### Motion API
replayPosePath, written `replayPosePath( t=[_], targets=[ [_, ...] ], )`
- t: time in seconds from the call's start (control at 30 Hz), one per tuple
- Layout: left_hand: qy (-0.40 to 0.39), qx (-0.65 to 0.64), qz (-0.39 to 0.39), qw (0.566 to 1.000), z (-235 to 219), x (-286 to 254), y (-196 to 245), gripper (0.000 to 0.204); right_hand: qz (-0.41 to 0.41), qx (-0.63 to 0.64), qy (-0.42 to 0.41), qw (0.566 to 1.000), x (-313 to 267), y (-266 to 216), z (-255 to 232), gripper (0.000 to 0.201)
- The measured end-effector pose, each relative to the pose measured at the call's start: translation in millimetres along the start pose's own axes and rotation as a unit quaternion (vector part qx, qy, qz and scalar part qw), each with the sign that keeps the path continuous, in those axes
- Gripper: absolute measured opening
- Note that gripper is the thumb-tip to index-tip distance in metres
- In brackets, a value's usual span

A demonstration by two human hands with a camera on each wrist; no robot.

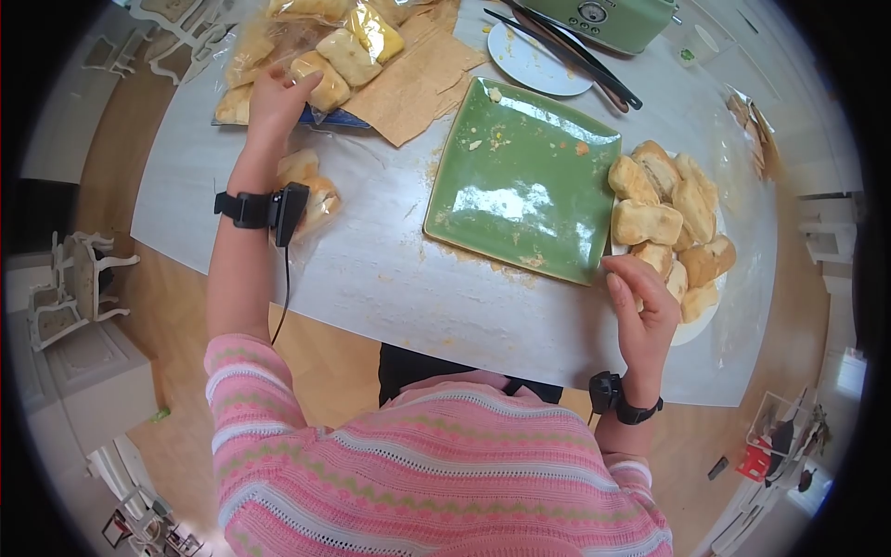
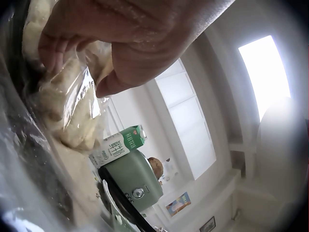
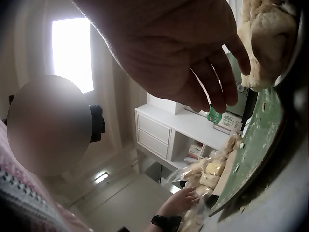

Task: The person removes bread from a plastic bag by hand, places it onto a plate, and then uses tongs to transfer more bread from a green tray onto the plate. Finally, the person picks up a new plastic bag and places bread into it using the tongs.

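My left hand [image 1: 276, 104] is at the far left of the table, among bread rolls in clear plastic bags. Its fingertips touch a bagged roll [image 1: 322, 82], with the thumb spread apart from the fingers; the left wrist view shows the shiny film of the bagged bread [image 2: 72, 104] under them. Loosely bent and holding nothing, my right hand [image 1: 647, 311] hovers at the near right corner of the green square plate [image 1: 520, 186]. Beside that hand, unwrapped rolls [image 1: 647, 223] lie heaped on a white plate [image 1: 691, 331]. Crumbs are scattered over the green plate.
Behind the green plate stand a green toaster [image 1: 608, 20], black tongs [image 1: 594, 70] and a round white plate [image 1: 534, 65]. Brown paper [image 1: 408, 88] lies beside the bags. Another bagged roll [image 1: 320, 200] sits beneath my left forearm. A milk carton [image 2: 120, 143] is next to the toaster.
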State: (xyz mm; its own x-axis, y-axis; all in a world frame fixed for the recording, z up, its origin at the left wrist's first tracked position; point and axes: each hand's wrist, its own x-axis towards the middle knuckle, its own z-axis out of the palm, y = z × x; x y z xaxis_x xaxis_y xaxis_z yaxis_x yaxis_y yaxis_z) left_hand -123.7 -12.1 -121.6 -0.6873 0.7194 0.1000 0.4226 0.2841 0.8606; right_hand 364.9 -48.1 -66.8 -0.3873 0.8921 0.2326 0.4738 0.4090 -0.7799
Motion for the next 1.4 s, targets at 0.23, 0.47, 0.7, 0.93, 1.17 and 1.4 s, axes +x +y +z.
replayPosePath(
  t=[0.23, 0.47, 0.7, 0.93, 1.17, 1.4],
  targets=[
    [0.025, 0.04, -0.051, 0.998, 0, -1, 13, 0.086, -0.004, 0.003, -0.004, 1.0, -2, 3, 1, 0.013],
    [-0.069, 0.055, -0.069, 0.994, -2, 1, 19, 0.076, 0.006, 0.003, -0.009, 1.0, -6, 6, 1, 0.014],
    [-0.177, 0.066, -0.109, 0.976, 4, 4, 16, 0.042, 0.016, 0.011, -0.007, 1.0, -11, 7, 0, 0.014],
    [-0.168, 0.014, -0.11, 0.979, 9, 3, 15, 0.03, 0.022, 0.021, -0.005, 1.0, -13, 5, -2, 0.013],
    [-0.204, -0.007, -0.072, 0.976, 5, -6, 31, 0.019, 0.022, 0.028, -0.005, 0.999, -17, 7, -4, 0.014],
    [-0.199, -0.033, -0.055, 0.978, 14, -28, 47, 0.014, 0.021, 0.039, -0.001, 0.999, -20, 7, -4, 0.013]
  ],
)
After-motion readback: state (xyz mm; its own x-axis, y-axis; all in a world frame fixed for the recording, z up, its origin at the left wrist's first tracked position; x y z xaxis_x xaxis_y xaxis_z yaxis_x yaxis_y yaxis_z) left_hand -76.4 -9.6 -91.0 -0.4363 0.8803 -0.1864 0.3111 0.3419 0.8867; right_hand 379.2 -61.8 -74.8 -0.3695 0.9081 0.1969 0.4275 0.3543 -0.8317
